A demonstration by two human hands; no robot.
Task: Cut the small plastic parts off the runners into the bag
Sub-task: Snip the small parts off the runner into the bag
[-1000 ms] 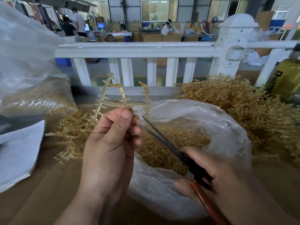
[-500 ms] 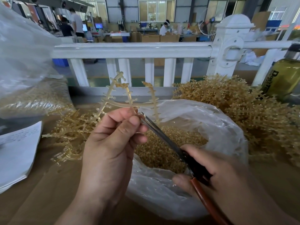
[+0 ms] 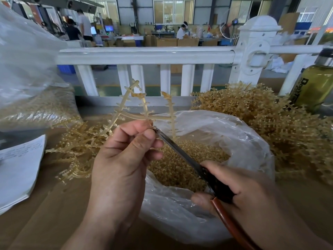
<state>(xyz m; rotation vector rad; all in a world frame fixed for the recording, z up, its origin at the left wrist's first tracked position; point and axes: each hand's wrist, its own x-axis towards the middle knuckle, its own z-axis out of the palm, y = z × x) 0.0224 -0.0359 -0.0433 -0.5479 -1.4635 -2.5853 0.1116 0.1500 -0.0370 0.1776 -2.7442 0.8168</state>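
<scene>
Two hands above the bag (image 3: 243,139) on the desk (image 3: 45,213): left hand (image 3: 124,159) pinching a runner (image 3: 170,112) upright over the bag's mouth, right hand (image 3: 239,193) gripping scissors (image 3: 178,149), blade tips touching the runner beside the left fingertips (image 3: 149,135). Cut parts (image 3: 180,170) heaped inside.

Glossy crinkled clear plastic bag (image 3: 243,141), translucent amber plastic runner (image 3: 126,101), shiny metal scissors (image 3: 180,150), matt brown tabletop (image 3: 45,213).
</scene>
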